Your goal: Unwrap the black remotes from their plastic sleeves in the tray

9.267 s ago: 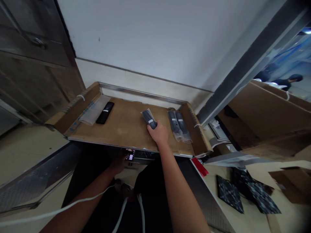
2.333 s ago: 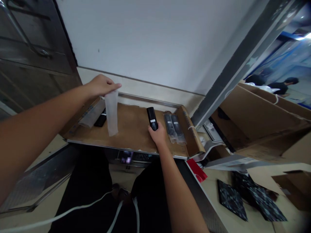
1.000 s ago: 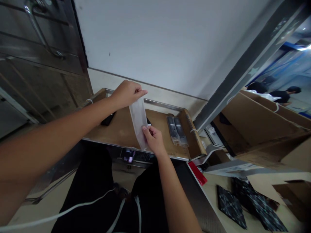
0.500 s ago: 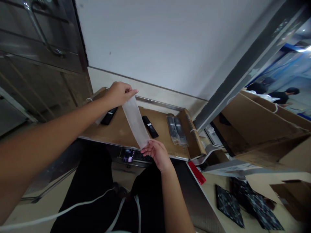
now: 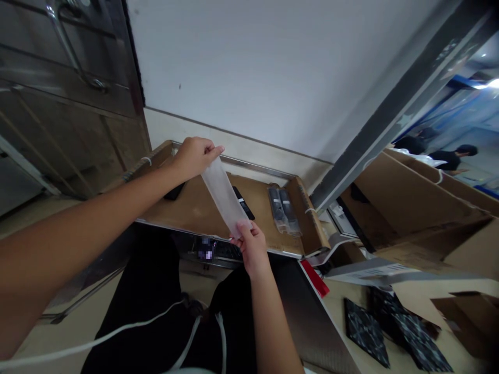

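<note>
A long, translucent white plastic sleeve (image 5: 224, 195) is stretched slantwise between my hands, above a cardboard-lined tray (image 5: 187, 210). My left hand (image 5: 199, 155) pinches its upper end. At the lower end, the thumb and fingers of my right hand (image 5: 249, 243) are closed on it. Partly behind the sleeve lies a black remote-like device (image 5: 245, 204) with a white label. Another black device (image 5: 174, 192) shows in part under my left forearm. Two similar devices in clear sleeves (image 5: 284, 208) lie side by side at the tray's right.
A phone-like screen (image 5: 206, 248) glows below the tray's front edge. To the right stand a large open cardboard box (image 5: 413, 208) and a red strip (image 5: 314, 278). Dark patterned packages (image 5: 366, 330) lie at lower right. People (image 5: 454, 157) are in the far background.
The sleeve and my left hand have shifted slightly right and down. My right hand has turned, its thumb now lying over the sleeve's lower end. The sleeve covers more of the middle device.
</note>
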Demonstrator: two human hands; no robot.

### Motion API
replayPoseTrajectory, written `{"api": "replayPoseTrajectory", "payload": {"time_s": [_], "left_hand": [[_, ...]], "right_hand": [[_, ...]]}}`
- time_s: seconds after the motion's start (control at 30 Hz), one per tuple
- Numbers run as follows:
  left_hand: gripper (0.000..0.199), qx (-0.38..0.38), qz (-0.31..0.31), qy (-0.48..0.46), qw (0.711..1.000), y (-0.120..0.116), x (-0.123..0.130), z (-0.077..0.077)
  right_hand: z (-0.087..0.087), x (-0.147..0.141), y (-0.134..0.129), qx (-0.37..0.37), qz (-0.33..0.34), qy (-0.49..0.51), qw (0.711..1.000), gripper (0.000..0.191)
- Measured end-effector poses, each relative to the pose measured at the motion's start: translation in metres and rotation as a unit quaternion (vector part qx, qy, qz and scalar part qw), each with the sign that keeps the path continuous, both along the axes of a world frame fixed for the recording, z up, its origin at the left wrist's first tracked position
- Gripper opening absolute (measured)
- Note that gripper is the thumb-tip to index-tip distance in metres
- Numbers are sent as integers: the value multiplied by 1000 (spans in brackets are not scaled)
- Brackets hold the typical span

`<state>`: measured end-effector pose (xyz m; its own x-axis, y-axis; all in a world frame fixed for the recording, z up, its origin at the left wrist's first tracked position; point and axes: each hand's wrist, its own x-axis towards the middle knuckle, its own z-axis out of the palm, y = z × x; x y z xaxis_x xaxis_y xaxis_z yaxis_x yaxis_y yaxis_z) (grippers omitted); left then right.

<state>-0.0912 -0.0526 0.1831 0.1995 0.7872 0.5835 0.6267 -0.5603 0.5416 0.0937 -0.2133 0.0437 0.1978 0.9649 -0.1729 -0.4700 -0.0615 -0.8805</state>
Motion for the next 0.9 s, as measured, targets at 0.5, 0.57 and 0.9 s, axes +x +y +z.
{"api": "replayPoseTrajectory", "payload": {"time_s": [0.5,0.57,0.9], "left_hand": [[42,-6,27,7,1000,1,-2,-8],[42,-10,27,13,1000,0,-2,-9],[42,-20,4,-4,1000,3,-4,-14]], "right_hand": [[-14,-5,-18,-2,62,-9,998,32],[-14,-6,-18,0,63,-5,998,32],[-17,-6,-22,-1,63,-8,998,27]]}}
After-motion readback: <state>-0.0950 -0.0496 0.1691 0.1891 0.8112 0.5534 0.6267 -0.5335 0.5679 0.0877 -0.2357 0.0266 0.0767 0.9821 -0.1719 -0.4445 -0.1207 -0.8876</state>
